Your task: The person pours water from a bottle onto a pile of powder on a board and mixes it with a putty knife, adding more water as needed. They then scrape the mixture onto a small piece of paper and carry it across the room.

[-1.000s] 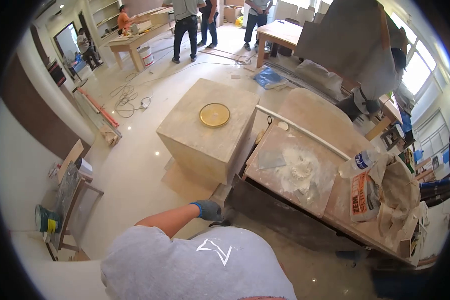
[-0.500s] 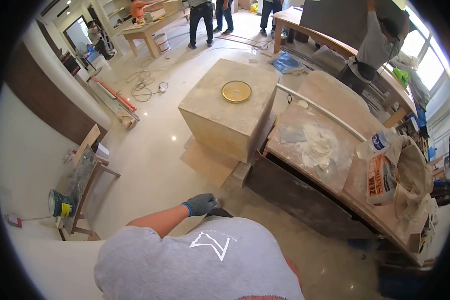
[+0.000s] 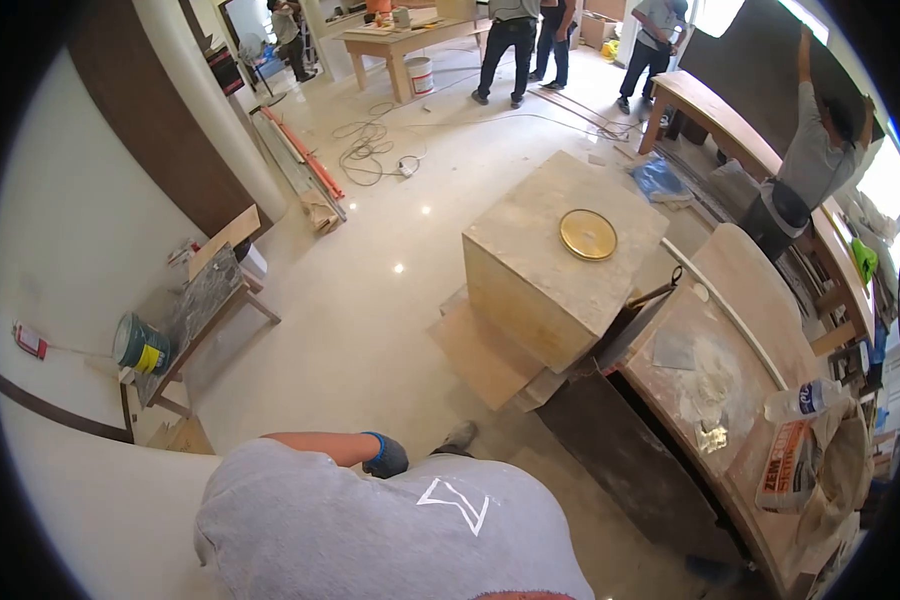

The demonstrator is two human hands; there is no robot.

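My left hand (image 3: 386, 456), in a dark grey work glove with a blue cuff, is low in front of my body. My grey T-shirt (image 3: 390, 520) hides its fingers, and I cannot tell whether they hold anything. Beyond the glove, the toe of my shoe (image 3: 459, 437) shows on the pale glossy floor (image 3: 330, 370). My right hand is out of sight. Ahead stands a dusty box-shaped block (image 3: 520, 215) with a round gold lid (image 3: 588, 235) on top.
To the right, a dusty worktop (image 3: 660, 310) carries white powder (image 3: 712, 380), a plastic bottle (image 3: 802, 400) and a paper sack (image 3: 790, 465). A low bench (image 3: 205, 330) with a green bucket (image 3: 138, 342) stands left. Cables (image 3: 365, 150) cross the floor. A person (image 3: 815, 160) holds a dark panel (image 3: 760, 70).
My view has swung left, so the block and worktop sit further right and lower. My left hand has drawn in toward my body, its fingers now behind the shirt.
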